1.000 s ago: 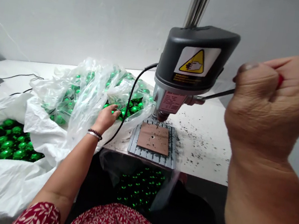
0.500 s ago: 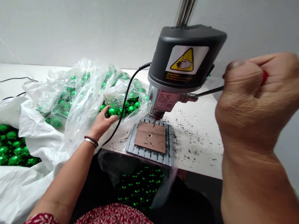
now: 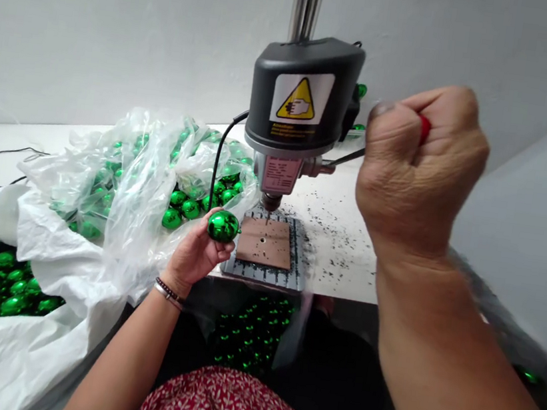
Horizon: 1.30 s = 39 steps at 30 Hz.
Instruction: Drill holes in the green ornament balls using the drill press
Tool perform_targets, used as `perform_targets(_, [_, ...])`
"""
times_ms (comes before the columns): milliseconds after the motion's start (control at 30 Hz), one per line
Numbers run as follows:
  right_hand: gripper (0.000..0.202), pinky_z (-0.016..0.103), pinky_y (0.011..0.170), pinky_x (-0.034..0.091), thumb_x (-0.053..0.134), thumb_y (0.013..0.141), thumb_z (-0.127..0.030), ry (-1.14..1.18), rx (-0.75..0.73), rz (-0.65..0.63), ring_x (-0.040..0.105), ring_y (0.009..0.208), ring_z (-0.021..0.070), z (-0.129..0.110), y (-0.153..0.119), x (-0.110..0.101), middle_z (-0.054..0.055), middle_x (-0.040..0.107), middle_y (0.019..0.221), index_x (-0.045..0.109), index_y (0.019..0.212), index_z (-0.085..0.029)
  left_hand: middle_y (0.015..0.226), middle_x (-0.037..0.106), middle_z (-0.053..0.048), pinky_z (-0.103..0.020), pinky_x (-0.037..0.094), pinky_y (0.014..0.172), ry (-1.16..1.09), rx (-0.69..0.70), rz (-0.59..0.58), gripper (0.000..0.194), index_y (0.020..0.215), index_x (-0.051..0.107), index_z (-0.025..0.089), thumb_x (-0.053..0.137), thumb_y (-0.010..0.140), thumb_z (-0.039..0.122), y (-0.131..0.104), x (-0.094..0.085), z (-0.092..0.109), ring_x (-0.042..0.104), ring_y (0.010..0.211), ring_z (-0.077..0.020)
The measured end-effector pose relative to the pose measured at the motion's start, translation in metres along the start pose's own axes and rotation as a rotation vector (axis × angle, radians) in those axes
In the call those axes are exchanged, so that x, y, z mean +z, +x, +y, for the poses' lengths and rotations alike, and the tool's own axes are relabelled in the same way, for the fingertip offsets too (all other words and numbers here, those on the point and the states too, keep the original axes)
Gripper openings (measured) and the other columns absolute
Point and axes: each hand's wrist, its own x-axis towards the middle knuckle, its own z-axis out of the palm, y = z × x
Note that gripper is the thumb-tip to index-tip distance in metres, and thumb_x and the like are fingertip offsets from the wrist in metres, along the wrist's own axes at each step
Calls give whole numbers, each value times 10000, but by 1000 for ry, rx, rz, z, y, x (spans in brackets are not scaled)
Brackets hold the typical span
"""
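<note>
My left hand (image 3: pixel 199 252) grips one shiny green bauble (image 3: pixel 223 226), held up just left of the drill press base (image 3: pixel 264 274). My right hand (image 3: pixel 422 167) is a fist closed round the end of the feed lever (image 3: pixel 349 157); a bit of red shows between its fingers. The drill press (image 3: pixel 303 101) has a black housing with a yellow warning sticker. Its thin drill bit (image 3: pixel 267 218) points down, above a brown square board (image 3: pixel 266 242) with a small hole in it. Nothing lies over that hole.
A clear plastic bag (image 3: pixel 136 214) of green baubles spreads over the table left of the press. Nearer me, a white sack (image 3: pixel 86 288) holds more. Below the table edge sits another lot of baubles (image 3: pixel 254 330). Dark shavings (image 3: pixel 335 250) litter the white table. A black cable (image 3: pixel 217 164) hangs beside the press.
My left hand has lifted a bauble out of the plastic bag and brought it right, towards the board. My right hand stays on the lever. The view has shifted slightly to the right.
</note>
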Motion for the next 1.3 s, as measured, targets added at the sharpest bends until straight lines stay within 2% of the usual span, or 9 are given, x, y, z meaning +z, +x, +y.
perform_targets(100, [251,181,694,335,459,956,-327,23,-41,-12,386,639,-6,2,-3,0,-64,434,692,508,840,-110,964,678,-9,-192,491,580,61,-23,32,710,1292,519,279,847,665,350,7,1,-11,645,677,-104])
perform_targets(167, [262,170,695,334,448,963,-346,41,-63,-11,391,646,-7,3,-5,0,-63,431,706,486,837,-120,944,672,-12,-188,476,554,165,-24,91,746,1312,515,257,855,654,340,13,2,-14,652,668,-110])
perform_targets(300, [222,156,684,326,469,952,-301,76,-91,3,375,636,-10,3,-6,0,-63,425,703,463,813,-127,934,659,-24,-181,445,511,475,-37,193,639,1268,571,206,820,696,344,29,10,-14,652,636,-106])
perform_targets(467, [216,158,689,337,463,942,-310,111,-83,-4,372,642,0,3,-6,-1,-54,427,706,448,803,-144,896,647,-26,-180,420,470,691,-119,132,491,1170,621,170,770,738,348,46,23,-15,605,570,-84])
perform_targets(700, [238,171,658,371,436,894,-373,151,-119,31,400,647,36,6,-6,0,-18,448,706,429,775,-168,834,645,-14,-205,437,477,936,-137,178,515,1290,579,207,695,797,302,56,32,-22,590,559,-106])
perform_targets(867, [233,194,653,389,432,887,-380,159,-121,39,403,638,55,6,-6,0,-14,405,696,378,763,-189,794,681,-5,-257,498,555,1124,-117,199,608,1369,564,229,713,782,287,56,39,-22,601,589,-139])
perform_targets(1000, [228,220,675,411,457,892,-373,143,-99,31,446,662,80,6,-8,-1,-2,439,709,374,767,-202,958,730,-51,-319,553,768,1265,13,169,667,1345,616,182,782,701,244,54,41,-27,666,796,-197])
perform_targets(1133, [229,226,681,407,431,895,-395,135,-93,20,455,669,77,5,-10,-3,0,475,721,418,783,-196,1038,737,-74,-347,546,879,1255,60,148,707,1341,623,144,799,660,215,56,39,-34,677,946,-234])
perform_targets(1300, [237,218,653,380,434,905,-398,123,-90,16,441,640,59,5,-15,-6,-17,477,706,461,810,-183,1062,741,-53,-329,536,885,1210,-5,163,733,1358,614,160,813,655,218,56,40,-34,675,959,-227])
